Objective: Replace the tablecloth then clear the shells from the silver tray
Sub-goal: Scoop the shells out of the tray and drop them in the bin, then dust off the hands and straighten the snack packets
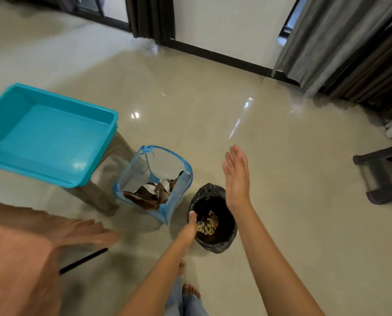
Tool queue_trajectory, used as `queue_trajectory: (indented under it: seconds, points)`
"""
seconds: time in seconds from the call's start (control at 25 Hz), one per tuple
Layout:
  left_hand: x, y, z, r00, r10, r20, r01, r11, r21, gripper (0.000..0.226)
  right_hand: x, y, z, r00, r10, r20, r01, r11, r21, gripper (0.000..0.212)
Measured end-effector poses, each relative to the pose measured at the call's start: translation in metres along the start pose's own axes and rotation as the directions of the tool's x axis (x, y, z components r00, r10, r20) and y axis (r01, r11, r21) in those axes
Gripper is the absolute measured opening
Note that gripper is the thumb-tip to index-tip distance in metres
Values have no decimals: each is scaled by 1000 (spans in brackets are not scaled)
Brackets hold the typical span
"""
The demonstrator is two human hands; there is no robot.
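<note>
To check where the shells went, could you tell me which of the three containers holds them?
The black-bagged bin: pale shells lie in it. The mesh hamper holds brown cloth, and the teal tub holds nothing.

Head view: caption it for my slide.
Left hand at the rim of a black-bag-lined bin holding pale shells, open right hand above it, blue mesh hamper with brown cloth alongside.
</note>
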State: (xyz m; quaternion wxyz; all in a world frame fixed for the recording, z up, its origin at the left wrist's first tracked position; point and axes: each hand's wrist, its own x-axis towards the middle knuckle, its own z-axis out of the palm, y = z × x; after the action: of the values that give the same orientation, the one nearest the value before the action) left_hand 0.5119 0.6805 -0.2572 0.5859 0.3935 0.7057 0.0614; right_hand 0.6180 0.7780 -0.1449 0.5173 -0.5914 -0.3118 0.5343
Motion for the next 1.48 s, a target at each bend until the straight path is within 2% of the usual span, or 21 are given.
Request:
queue_trajectory:
  seconds: [0.04,0.08,0.2,0.28,0.36,0.48,0.56,0.64,0.84,0.96,1.12,1.16,1.24,1.32,1.4,1.48]
  points:
    - [-7,-12,-15,990,-95,-106,65,963,-260,73,-2,-14,8,999,-30,25,29,999,16,38]
    - [-22,-18,-24,986,-168,-21,152,933,-327,67,-9,-23,15,998,-45,52,49,996,-74,35]
    - [-75,-37,-72,973,-93,-211,-5,906,-422,42,-39,-20,28,990,-30,137,54,983,-176,23]
    - [-112,-42,-104,964,-73,-257,-65,870,-489,33,-65,-12,37,977,31,212,30,959,-281,6]
    - [-145,-49,-137,942,-30,-335,-154,846,-510,26,-96,-15,63,955,61,289,58,921,-386,10]
    - [-188,-76,-189,889,-37,-457,-262,777,-572,24,-140,-15,123,876,114,468,116,893,-435,17]
    - [-217,-101,-220,829,-97,-551,-326,717,-617,27,-165,-11,164,808,141,571,165,878,-450,17]
    - [-247,-133,-250,779,-159,-606,-369,666,-648,21,-193,-3,208,729,175,661,207,865,-457,16]
    - [-310,-241,-309,604,-420,-677,-413,561,-717,12,-274,23,309,517,248,819,368,800,-474,16]
    - [-342,-308,-328,503,-519,-691,-451,524,-722,9,-326,46,357,426,284,859,434,769,-470,12]
    - [-388,-385,-352,213,-670,-711,-375,616,-693,28,-388,85,408,328,321,888,491,746,-451,10]
    - [-395,-399,-357,166,-689,-705,-359,623,-695,32,-400,95,418,317,324,891,515,730,-449,9]
    - [-402,-423,-365,137,-705,-695,-308,637,-707,42,-422,115,436,327,322,889,560,691,-456,8]
    - [-404,-437,-371,173,-730,-661,-228,623,-748,59,-434,131,455,406,283,869,619,614,-490,25]
    - [-400,-444,-377,236,-764,-601,-217,561,-799,77,-436,142,475,517,243,821,669,483,-565,40]
    - [-391,-450,-379,292,-772,-564,-209,524,-826,84,-429,152,490,600,234,765,709,288,-644,54]
